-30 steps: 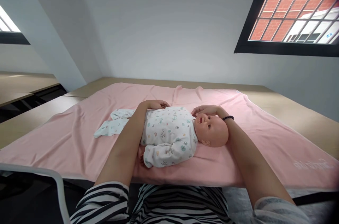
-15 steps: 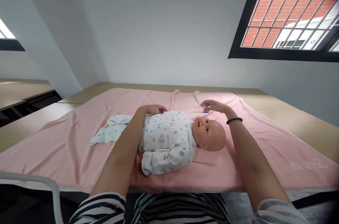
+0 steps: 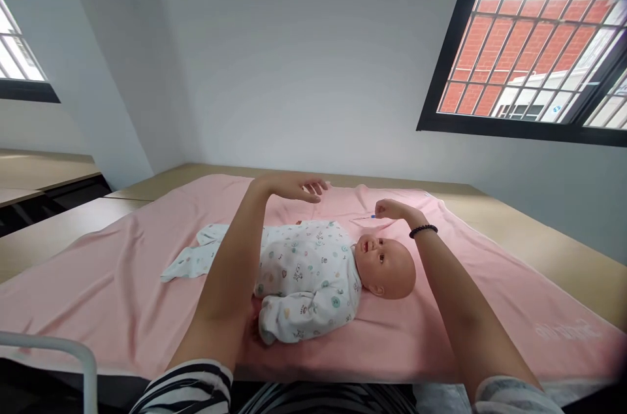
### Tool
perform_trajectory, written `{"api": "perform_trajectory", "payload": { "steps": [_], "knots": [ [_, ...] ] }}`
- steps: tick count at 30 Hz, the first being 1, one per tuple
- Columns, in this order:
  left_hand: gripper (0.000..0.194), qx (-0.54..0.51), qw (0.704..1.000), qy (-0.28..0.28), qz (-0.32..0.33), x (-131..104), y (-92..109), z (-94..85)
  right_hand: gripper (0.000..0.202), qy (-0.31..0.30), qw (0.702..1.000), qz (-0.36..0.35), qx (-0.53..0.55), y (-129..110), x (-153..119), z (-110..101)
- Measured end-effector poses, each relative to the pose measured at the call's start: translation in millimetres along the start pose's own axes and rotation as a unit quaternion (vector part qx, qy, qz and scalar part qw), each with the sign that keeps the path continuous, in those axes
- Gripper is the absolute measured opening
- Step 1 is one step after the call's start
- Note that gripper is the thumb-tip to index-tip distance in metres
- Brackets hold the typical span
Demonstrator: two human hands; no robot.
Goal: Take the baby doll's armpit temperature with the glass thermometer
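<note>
A baby doll in a white patterned sleepsuit lies on its back across the pink blanket, its bald head to the right. Over the far side of its body my left hand hovers with fingers apart and holds nothing. Beyond the doll's head, my right hand is closed in a pinch at the blue end of a thin stick that looks like a thermometer. The stick points left, low over the blanket. My fingers cover part of its blue end.
The blanket covers most of a light wooden table, whose right and far edges show. A white wall rises behind, with a barred window at upper right. At lower left is a curved white rail. More tabletops stand at far left.
My left hand has lifted off the doll's body and opened, moving slightly right. My right hand has closed on the stick's blue end. The view has tipped up a little.
</note>
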State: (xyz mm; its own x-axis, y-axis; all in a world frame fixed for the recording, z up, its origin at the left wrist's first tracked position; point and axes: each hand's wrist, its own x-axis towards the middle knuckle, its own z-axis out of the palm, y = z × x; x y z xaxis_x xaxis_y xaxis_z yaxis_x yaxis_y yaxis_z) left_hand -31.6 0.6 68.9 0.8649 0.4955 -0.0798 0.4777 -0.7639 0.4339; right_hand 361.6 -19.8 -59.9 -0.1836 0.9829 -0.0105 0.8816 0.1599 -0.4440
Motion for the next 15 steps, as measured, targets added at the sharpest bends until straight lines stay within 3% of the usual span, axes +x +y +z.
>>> {"api": "perform_trajectory", "payload": {
  "steps": [3,5,8,11,15],
  "knots": [
    [0.061,0.017,0.998,0.062,0.006,-14,21,-11.0,0.019,0.112,0.992,-0.052,0.008,-37,-3,-35],
    [0.058,0.010,0.989,0.142,0.025,-21,24,-10.7,0.025,0.188,0.978,-0.093,0.017,-70,-14,-58],
    [0.051,-0.038,0.962,0.253,0.095,-29,27,-2.1,0.030,0.319,0.929,-0.176,0.062,-127,-48,-81],
    [0.047,-0.091,0.930,0.318,0.162,-36,38,8.3,0.026,0.417,0.856,-0.267,0.145,-183,-90,-85],
    [0.040,-0.169,0.864,0.400,0.256,-51,64,18.3,0.017,0.489,0.794,-0.320,0.168,-234,-136,-71]
  ]
}}
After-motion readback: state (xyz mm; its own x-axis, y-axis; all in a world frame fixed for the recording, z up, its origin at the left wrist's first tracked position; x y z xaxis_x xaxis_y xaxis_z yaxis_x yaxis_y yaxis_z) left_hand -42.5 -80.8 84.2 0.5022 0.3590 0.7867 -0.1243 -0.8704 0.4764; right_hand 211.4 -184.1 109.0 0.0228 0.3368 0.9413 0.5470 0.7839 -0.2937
